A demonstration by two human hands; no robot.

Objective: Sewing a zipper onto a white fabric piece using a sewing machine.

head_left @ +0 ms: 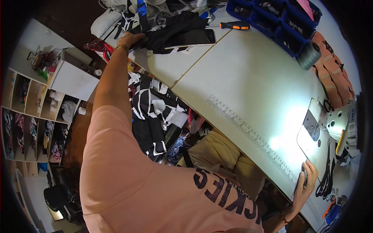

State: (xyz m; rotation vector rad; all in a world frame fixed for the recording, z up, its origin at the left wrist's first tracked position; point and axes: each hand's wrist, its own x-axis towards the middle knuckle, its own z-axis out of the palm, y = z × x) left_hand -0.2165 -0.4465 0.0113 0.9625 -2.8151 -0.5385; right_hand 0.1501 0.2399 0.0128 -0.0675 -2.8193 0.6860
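Far to the left, my left hand [130, 40] reaches out to a pile of black cloth [176, 29] on the table. Its fingers are curled at the edge of the cloth and appear to grip it; the fingertips are partly hidden. Beside the cloth lies a dark-screened phone [194, 38]. My right hand [307, 180] rests at the table's near edge on the right, fingers stretched out and thumb apart. Close to it are the sewing machine's needle plate [311, 125], brightly lit, and black-handled scissors [325, 182].
The sewing machine head [342, 126] stands at the right. Blue parts bins [268, 25], a grey thread cone [309, 55] and an orange-black screwdriver [235, 25] sit along the back. Black-and-white cut pieces [155, 103] are heaped below the table edge. Shelves [37, 99] stand left.
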